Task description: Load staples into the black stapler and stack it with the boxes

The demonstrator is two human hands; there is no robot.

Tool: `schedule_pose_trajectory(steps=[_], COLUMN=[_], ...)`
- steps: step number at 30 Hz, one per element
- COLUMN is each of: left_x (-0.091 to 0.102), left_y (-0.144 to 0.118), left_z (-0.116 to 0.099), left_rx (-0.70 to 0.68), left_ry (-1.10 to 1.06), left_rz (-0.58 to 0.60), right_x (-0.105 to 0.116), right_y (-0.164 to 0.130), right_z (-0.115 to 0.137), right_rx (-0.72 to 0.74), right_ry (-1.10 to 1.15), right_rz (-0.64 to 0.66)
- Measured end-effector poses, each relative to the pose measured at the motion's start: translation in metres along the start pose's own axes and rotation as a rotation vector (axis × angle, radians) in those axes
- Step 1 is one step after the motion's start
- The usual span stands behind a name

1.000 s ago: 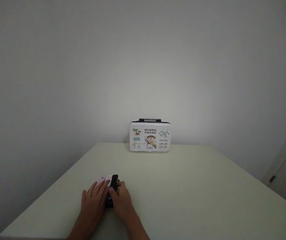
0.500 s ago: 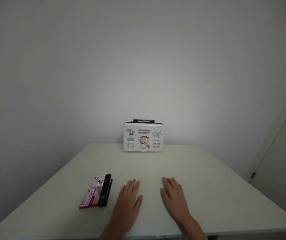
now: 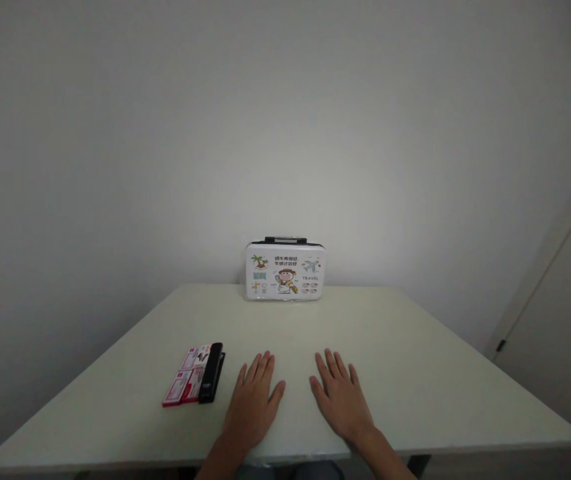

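- Resting flat on the pale table (image 3: 415, 373), palms down with fingers spread, the left hand (image 3: 252, 407) and right hand (image 3: 340, 400) hold nothing.
- Just left of the left hand lies one black stapler (image 3: 212, 373), touching two red-and-white packets (image 3: 185, 383) (side by side).
- Farther back, one white printed case (image 3: 285, 270) stands upright against the plain wall (image 3: 165, 133).
- A door (image 3: 560, 333) shows at far right.

We read "TRAVEL" on the white case (image 3: 285, 271) standing at the table's far edge; its other printed characters are too small for us.
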State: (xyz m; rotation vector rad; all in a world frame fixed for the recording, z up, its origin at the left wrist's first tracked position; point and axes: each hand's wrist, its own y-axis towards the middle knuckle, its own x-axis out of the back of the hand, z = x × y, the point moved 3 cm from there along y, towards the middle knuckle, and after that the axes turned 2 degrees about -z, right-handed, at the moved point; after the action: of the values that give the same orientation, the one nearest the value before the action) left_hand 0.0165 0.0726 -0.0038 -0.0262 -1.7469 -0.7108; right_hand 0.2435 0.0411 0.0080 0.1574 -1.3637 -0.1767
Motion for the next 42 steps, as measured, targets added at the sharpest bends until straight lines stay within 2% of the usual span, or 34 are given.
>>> schedule_pose_trajectory(steps=[18,42], left_x=[0.0046,0.004], left_y=[-0.0003,-0.0008], left_z=[-0.0018,-0.0025], left_rx=[0.013,0.015], left_ry=[-0.007,-0.02], left_rz=[0.037,0.01], right_x=[0.0014,0.0033], right_y=[-0.0035,-0.0053], right_z=[0.0021,0.0058], right_rx=[0.016,0.023], right_ry=[0.003,-0.011], right_rz=[-0.034,-0.006])
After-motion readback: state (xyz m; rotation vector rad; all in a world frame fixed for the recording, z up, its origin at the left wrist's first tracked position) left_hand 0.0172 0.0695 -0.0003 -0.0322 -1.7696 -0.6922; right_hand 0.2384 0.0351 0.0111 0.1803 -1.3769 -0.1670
